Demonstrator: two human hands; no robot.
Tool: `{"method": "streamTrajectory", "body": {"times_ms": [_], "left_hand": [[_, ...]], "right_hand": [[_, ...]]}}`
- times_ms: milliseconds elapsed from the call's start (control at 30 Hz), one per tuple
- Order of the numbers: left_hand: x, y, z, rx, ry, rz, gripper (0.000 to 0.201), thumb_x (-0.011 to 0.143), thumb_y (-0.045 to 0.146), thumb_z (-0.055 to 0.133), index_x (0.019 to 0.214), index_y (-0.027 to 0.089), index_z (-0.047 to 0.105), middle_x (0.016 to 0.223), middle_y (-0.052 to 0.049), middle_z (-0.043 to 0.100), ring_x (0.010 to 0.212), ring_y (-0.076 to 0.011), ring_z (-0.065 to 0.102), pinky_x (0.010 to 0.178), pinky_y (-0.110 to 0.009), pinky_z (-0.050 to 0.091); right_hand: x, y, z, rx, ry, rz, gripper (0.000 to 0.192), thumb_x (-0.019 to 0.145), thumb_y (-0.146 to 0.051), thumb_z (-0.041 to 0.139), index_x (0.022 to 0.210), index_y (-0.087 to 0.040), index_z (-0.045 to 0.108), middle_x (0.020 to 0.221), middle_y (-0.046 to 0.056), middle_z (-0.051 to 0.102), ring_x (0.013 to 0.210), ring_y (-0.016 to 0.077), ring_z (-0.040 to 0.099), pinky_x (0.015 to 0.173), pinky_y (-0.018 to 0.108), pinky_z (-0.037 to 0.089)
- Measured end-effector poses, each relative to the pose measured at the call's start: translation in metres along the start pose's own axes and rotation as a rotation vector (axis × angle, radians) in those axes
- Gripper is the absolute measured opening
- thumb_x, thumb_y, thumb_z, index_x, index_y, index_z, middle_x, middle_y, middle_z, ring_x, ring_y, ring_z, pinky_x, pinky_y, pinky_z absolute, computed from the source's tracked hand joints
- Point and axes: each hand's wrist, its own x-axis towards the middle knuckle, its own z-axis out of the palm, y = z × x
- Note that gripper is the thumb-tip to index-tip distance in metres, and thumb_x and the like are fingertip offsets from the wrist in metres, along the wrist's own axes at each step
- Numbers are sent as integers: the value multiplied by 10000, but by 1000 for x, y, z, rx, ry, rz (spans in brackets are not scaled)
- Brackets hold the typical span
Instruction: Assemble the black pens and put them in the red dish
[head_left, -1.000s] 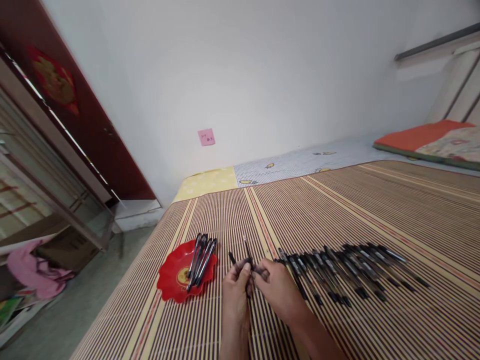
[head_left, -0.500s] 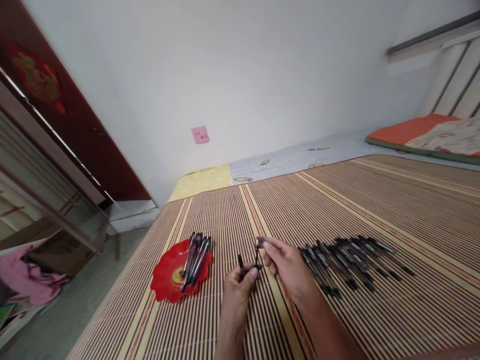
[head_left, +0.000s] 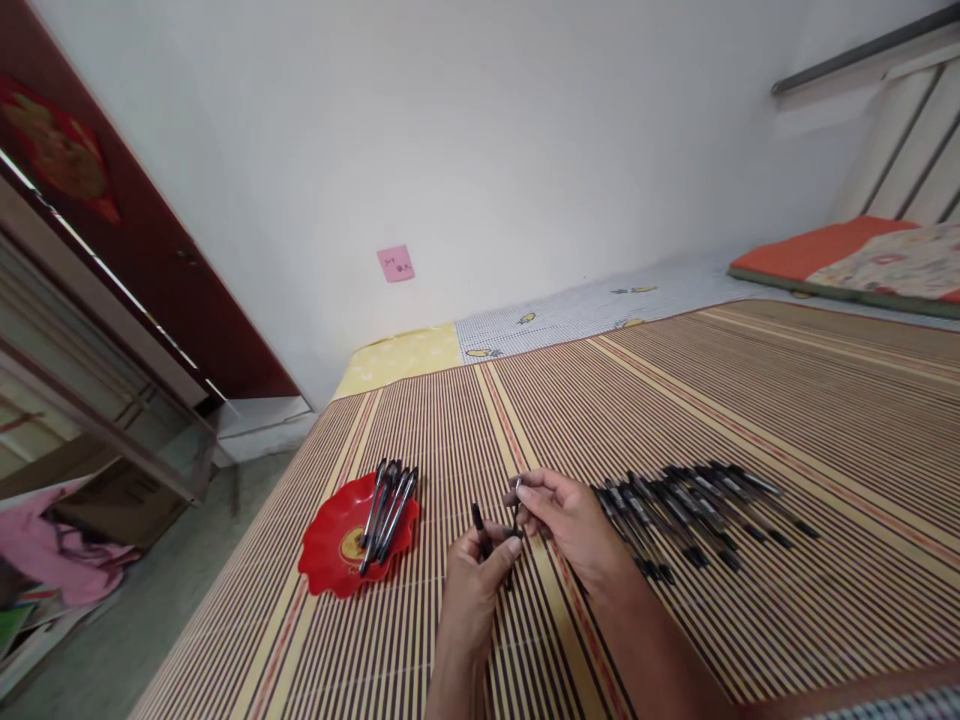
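Left hand (head_left: 474,578), fingers clamped on dark pen piece (head_left: 478,519), pointing 11 o'clock; right hand (head_left: 564,517), fingers pinching thin rod (head_left: 516,518), long axis 12-to-6.

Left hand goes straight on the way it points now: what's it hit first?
Probably the right hand, just ahead and slightly to the right, at the upper end of the slim dark stem. Depth is unclear in this one view, so the left hand might pass beneath it.
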Motion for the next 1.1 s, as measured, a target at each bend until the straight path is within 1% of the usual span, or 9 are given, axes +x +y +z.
{"method": "streamTrajectory", "body": {"times_ms": [67,133,200,300,500,667,900,1000,1100], "left_hand": [[-1,1,1,-15,-32,-7,449,650,461,883,913,128,736,703,-17,629,609,-110,512,579,-215,398],[-2,3,1,-41,-47,7,540,786,592,733,1042,117,727,690,-20,603,547,-92,436,503,-206,335],[-4,4,2,-48,-35,33,596,868,650,593,1113,118,705,728,-41,614,556,-99,431,489,-209,329],[-7,8,4,0,-16,35,537,848,598,661,1130,142,699,748,-40,626,601,-115,472,530,-209,378],[-7,9,5,121,-96,4,442,858,496,696,1158,171,729,692,-5,591,597,-114,461,554,-211,378],[-8,7,9,167,-185,44,424,885,456,672,1200,179,731,700,-9,584,601,-110,437,551,-207,348],[-10,8,13,182,-158,40,421,832,475,722,1146,198,767,757,-37,636,624,-120,449,573,-203,362],[-12,10,14,196,-173,58,406,837,466,718,1140,201,771,780,-47,661,646,-139,491,599,-216,398],[-13,10,15,248,-193,109,373,864,444,691,1143,210,771,860,-68,705,755,-183,575,705,-250,456]], "right_hand": [[0,-1,-2,9,48,-11,337,686,-439,799,823,-159,672,703,20,698,554,109,576,539,239,484],[1,-1,-5,24,106,-33,340,688,-441,804,826,-156,681,698,18,689,566,115,585,558,252,502],[2,-3,-8,56,160,-70,341,691,-442,811,830,-155,689,692,14,679,578,119,590,578,261,516],[1,-8,-11,154,248,-142,329,692,-421,830,844,-168,687,746,17,693,614,119,605,602,261,527],[-3,-24,-13,318,389,-262,279,719,-370,835,835,-189,658,827,15,698,674,116,621,663,267,543],[-3,-27,-16,295,413,-291,272,730,-379,818,823,-189,648,835,26,703,673,127,617,662,287,534],[-1,-24,-23,233,407,-237,301,713,-397,820,849,-190,648,806,30,714,632,132,621,601,276,518],[-1,-24,-26,155,411,-285,273,760,-395,786,883,-195,648,825,30,721,643,128,623,618,270,514],[-5,-28,-27,30,408,-353,216,823,-372,727,920,-195,653,869,39,729,660,127,632,638,268,513]]}}
